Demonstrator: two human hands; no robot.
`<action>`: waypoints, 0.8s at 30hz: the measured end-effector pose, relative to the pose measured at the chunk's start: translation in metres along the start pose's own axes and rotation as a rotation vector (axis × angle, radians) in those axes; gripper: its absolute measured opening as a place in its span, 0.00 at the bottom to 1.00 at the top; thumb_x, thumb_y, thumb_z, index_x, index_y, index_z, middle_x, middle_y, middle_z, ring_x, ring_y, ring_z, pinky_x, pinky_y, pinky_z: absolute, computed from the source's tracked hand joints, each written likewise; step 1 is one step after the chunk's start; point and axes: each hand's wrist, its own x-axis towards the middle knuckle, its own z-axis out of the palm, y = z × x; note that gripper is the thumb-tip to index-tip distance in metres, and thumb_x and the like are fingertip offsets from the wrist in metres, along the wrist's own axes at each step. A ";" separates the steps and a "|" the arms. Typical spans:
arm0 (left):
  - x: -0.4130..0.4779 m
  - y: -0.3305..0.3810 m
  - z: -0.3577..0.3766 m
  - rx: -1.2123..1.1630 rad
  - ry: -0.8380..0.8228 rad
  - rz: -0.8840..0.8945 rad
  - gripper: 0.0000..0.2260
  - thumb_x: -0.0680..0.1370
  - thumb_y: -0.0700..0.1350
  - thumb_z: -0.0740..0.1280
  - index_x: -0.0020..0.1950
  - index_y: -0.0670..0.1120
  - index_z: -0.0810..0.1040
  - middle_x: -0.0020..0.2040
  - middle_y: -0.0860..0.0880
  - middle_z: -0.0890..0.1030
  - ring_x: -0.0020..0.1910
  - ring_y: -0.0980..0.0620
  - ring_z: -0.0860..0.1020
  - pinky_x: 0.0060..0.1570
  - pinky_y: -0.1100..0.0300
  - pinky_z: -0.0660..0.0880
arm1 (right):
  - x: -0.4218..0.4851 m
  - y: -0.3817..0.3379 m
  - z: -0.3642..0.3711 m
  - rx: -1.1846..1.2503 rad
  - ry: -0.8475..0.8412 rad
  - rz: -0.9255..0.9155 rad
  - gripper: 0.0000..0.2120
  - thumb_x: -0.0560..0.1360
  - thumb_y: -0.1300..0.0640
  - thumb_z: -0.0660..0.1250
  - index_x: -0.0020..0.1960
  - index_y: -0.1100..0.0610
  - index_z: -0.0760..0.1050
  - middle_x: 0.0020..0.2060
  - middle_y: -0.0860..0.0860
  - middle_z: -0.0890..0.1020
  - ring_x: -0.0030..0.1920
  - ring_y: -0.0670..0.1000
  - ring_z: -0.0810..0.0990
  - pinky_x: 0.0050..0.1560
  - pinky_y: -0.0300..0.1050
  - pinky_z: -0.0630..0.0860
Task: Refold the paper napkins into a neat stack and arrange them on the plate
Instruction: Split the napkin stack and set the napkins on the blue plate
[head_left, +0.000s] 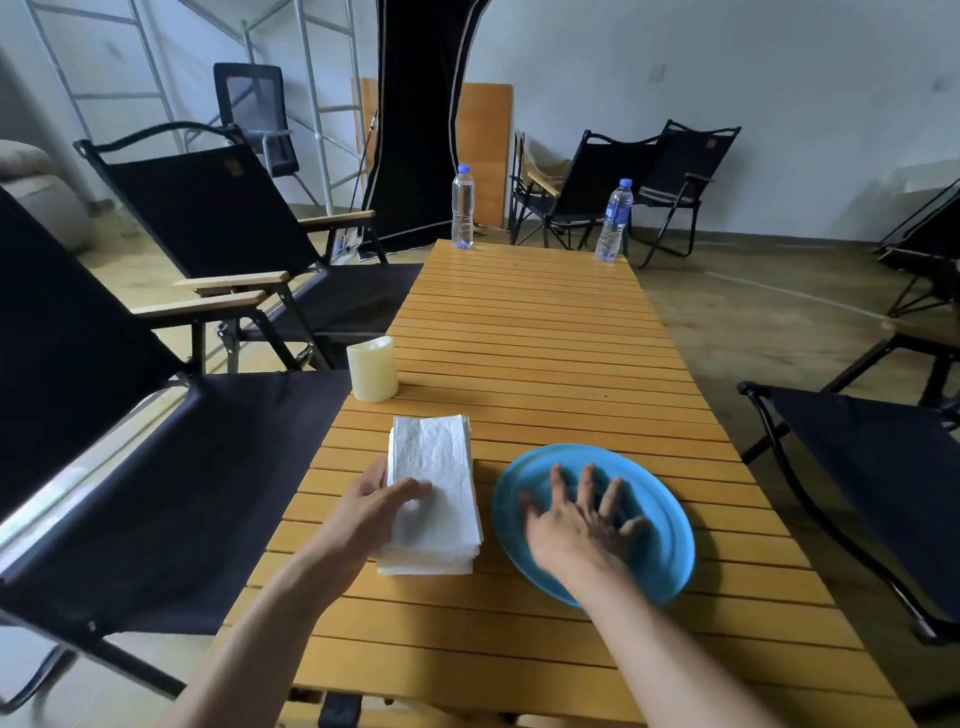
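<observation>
So the stack of paper napkins (434, 457) is sitting on the near left part of the wooden slat table (519, 322), not on the plate yet. It's a white, longish folded pile with the edges lined up pretty well, and you can see a few layers along the near end. The left hand (371, 506) grips it from the left side, with the thumb lying across the top sheet and the other fingers tucked against the left edge, mostly hidden.

Just right of the napkins, close but not touching, is the blue plate (670, 530). The right hand (576, 525) is over the middle of it, palm down, fingers straight and spread wide, holding nothing. It's a bit blurry, so I can't tell whether it's actually pressing on the plate or just above it.

Other stuff: a cream pillar candle (371, 369) stands just beyond the napkins by the table's left edge. At the far end there's a water bottle (462, 208) on the left corner and a second water bottle (614, 221) on the right corner, both clear with blue caps. A black folding chair (156, 467) sits right against the near left side, and a right-hand folding chair (872, 488) stands a little apart from the table.
</observation>
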 end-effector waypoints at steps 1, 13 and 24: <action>0.000 0.000 0.000 0.005 0.006 -0.001 0.25 0.69 0.56 0.75 0.64 0.54 0.75 0.51 0.50 0.85 0.45 0.50 0.86 0.35 0.63 0.80 | 0.000 -0.003 0.002 -0.007 -0.002 -0.007 0.36 0.78 0.30 0.38 0.81 0.44 0.38 0.80 0.54 0.35 0.78 0.65 0.32 0.71 0.76 0.37; -0.019 0.034 -0.011 0.296 0.341 0.047 0.15 0.68 0.53 0.79 0.44 0.43 0.84 0.45 0.42 0.84 0.46 0.47 0.81 0.52 0.49 0.80 | -0.034 -0.046 -0.055 0.750 -0.026 -0.219 0.24 0.74 0.38 0.69 0.30 0.53 0.69 0.23 0.46 0.69 0.30 0.53 0.69 0.35 0.44 0.65; -0.026 0.041 -0.001 0.189 0.371 -0.006 0.13 0.68 0.43 0.78 0.51 0.44 0.83 0.40 0.49 0.85 0.34 0.56 0.79 0.30 0.62 0.71 | -0.036 -0.055 -0.043 1.057 -0.178 -0.113 0.13 0.67 0.48 0.78 0.44 0.56 0.82 0.41 0.49 0.86 0.43 0.50 0.82 0.38 0.43 0.76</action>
